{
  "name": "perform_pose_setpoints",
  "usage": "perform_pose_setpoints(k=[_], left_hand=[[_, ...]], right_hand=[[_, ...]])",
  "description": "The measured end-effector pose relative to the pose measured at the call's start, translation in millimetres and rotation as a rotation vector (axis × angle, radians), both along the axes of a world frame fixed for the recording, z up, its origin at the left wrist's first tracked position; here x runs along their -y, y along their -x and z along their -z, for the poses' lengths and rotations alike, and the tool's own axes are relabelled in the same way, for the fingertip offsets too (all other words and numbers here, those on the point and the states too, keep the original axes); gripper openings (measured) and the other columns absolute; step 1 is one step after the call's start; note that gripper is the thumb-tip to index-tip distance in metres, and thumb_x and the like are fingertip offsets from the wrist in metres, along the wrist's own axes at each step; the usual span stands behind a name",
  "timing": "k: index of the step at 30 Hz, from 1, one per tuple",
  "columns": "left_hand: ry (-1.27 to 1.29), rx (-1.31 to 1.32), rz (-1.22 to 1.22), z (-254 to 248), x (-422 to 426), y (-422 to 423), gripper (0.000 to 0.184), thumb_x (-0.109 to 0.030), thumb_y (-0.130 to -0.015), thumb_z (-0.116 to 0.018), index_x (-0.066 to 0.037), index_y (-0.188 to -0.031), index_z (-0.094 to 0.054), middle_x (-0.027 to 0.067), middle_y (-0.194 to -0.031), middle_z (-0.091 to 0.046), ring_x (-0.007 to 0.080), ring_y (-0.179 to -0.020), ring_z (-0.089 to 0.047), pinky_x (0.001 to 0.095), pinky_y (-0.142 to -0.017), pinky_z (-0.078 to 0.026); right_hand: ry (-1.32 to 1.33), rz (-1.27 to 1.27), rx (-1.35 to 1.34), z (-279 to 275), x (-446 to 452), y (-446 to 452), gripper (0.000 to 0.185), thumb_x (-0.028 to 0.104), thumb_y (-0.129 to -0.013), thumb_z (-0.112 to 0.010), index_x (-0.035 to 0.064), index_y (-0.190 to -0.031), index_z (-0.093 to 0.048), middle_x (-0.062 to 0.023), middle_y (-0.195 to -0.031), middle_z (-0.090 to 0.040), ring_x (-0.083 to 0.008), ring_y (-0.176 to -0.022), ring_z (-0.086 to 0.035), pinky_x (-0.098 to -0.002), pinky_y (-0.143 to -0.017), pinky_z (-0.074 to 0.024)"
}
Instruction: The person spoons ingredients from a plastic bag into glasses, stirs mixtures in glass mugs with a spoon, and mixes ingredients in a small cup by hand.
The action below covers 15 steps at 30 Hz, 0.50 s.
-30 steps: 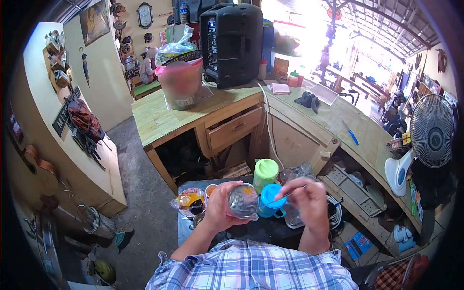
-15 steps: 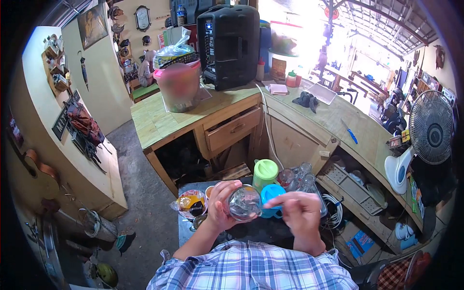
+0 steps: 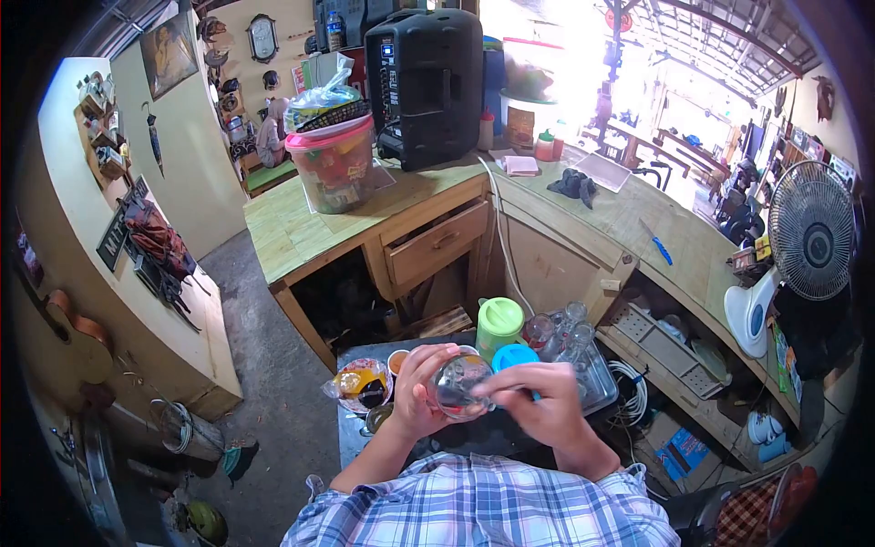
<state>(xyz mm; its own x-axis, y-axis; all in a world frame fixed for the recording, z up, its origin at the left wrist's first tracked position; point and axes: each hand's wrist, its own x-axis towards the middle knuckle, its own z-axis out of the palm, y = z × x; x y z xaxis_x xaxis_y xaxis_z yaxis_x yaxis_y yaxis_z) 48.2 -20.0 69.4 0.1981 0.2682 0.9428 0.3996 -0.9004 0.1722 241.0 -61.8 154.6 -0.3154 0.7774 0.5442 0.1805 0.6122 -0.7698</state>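
Note:
My left hand [image 3: 421,383] is wrapped around a clear glass [image 3: 448,394], which is tilted so that one round end faces up toward me. With its index finger stretched out, my right hand [image 3: 547,406] reaches across to the near end of the glass. The fingertip overlaps the glass and is slightly blurred; whether it goes inside cannot be made out. Just behind the hands stand a blue-lidded container [image 3: 515,357], partly covered by my right hand, and a green-lidded pitcher [image 3: 500,324].
Several upturned glasses [image 3: 572,335] crowd a metal tray [image 3: 602,392] on the right. A plate with a yellow packet [image 3: 357,381] lies to the left. On the counter are a speaker [image 3: 428,91], a bucket [image 3: 333,164] and a blue-handled knife [image 3: 662,251]. A fan [image 3: 813,228] stands at the right.
My right hand has moved left, from beside the glass to its near end, with the index finger now over it. My left hand keeps hold of the glass in nearly the same place.

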Motion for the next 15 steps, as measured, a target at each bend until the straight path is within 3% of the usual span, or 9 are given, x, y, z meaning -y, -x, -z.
perform_pose_setpoints(k=[1, 3, 5, 6, 11, 15], left_hand=[[-0.002, 0.001, 0.001, 2, -1, 1, 0.111, -0.039, -0.072, -0.082, -0.029, -0.147, -0.001, 0.0153, -0.122, -0.057, 0.0317, -0.098, -0.062, 0.0436, -0.078, -0.051], [0.009, -0.021, -0.001, 6, -2, 4, 0.112, -0.039, -0.071, -0.082, -0.029, -0.147, -0.001, 0.0149, -0.122, -0.057, 0.0318, -0.099, -0.062, 0.0433, -0.078, -0.051], [-0.007, -0.005, -0.006, 2, -1, 3, 0.112, -0.038, -0.071, -0.083, -0.029, -0.148, -0.002, 0.0149, -0.121, -0.057, 0.0321, -0.098, -0.062, 0.0434, -0.078, -0.051], [-0.025, 0.013, -0.006, 0, 0, 3, 0.112, -0.038, -0.071, -0.083, -0.029, -0.148, -0.002, 0.0148, -0.121, -0.057, 0.0323, -0.098, -0.062, 0.0434, -0.078, -0.052], [-0.039, 0.006, -0.004, -6, 0, 2, 0.111, -0.036, -0.071, -0.083, -0.03, -0.148, -0.003, 0.0148, -0.122, -0.057, 0.0321, -0.098, -0.062, 0.0433, -0.076, -0.052], [-0.048, -0.022, 0.016, -4, -1, 0, 0.109, -0.036, -0.071, -0.083, -0.032, -0.148, -0.006, 0.0144, -0.122, -0.058, 0.0317, -0.098, -0.062, 0.0434, -0.077, -0.052]], right_hand=[[-0.119, 0.004, -0.141, 0, 0, -4, 0.022, 0.022, -0.089, -0.065, 0.0028, -0.082, -0.072, -0.0052, -0.068, -0.068, -0.0167, -0.063, -0.066, -0.0272, -0.062, -0.051], [-0.08, -0.039, -0.251, -6, 4, -13, 0.019, 0.02, -0.088, -0.065, 0.0032, -0.082, -0.071, -0.0057, -0.073, -0.069, -0.0189, -0.066, -0.067, -0.0285, -0.064, -0.0518], [-0.163, -0.067, -0.097, -6, 0, -9, 0.02, 0.021, -0.09, -0.063, 0.0026, -0.084, -0.068, -0.0068, -0.078, -0.069, -0.0201, -0.068, -0.067, -0.0277, -0.065, -0.0513], [-0.081, -0.074, 0.052, -9, -2, -1, 0.017, 0.018, -0.09, -0.061, 0.0028, -0.085, -0.066, -0.0072, -0.079, -0.068, -0.0206, -0.067, -0.066, -0.0279, -0.064, -0.0506], [-0.19, -0.063, -0.064, -10, -1, -11, 0.003, 0.005, -0.084, -0.061, 0.004, -0.081, -0.062, -0.0093, -0.076, -0.065, -0.0246, -0.065, -0.063, -0.0299, -0.063, -0.0499], [-0.252, 0.019, 0.148, -3, -9, 2, 0.005, 0.004, -0.08, -0.062, 0.0042, -0.083, -0.059, -0.0087, -0.074, -0.062, -0.0302, -0.065, -0.061, -0.0335, -0.063, -0.0485]])
